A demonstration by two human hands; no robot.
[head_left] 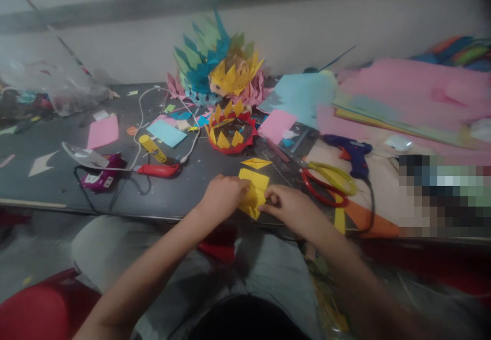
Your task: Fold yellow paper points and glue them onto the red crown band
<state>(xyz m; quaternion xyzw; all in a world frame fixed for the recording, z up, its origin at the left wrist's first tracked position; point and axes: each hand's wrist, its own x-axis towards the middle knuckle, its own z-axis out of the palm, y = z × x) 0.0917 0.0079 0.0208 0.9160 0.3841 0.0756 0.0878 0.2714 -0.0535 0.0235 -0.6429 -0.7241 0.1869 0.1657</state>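
Observation:
A yellow sheet of paper (258, 182), partly folded at its lower end, lies at the table's near edge between my hands. My left hand (228, 194) is closed on its left side, fingertips on the paper. At the right edge my right hand (287, 204) pinches the paper with thumb and curled fingers. Just beyond the sheet rests a small folded yellow paper piece (257, 163). Farther back stands a red paper ring with yellow points (230, 144). Scissors with red and yellow handles (326, 199) lie right of my right hand.
A blue glue gun (355, 153) with its cable is at the right, near stacked coloured paper (406, 94). On the left are a purple power adapter (102, 174), a yellow glue stick (152, 148) and a red-handled tool (159, 170). Paper crowns (218, 66) stand against the wall.

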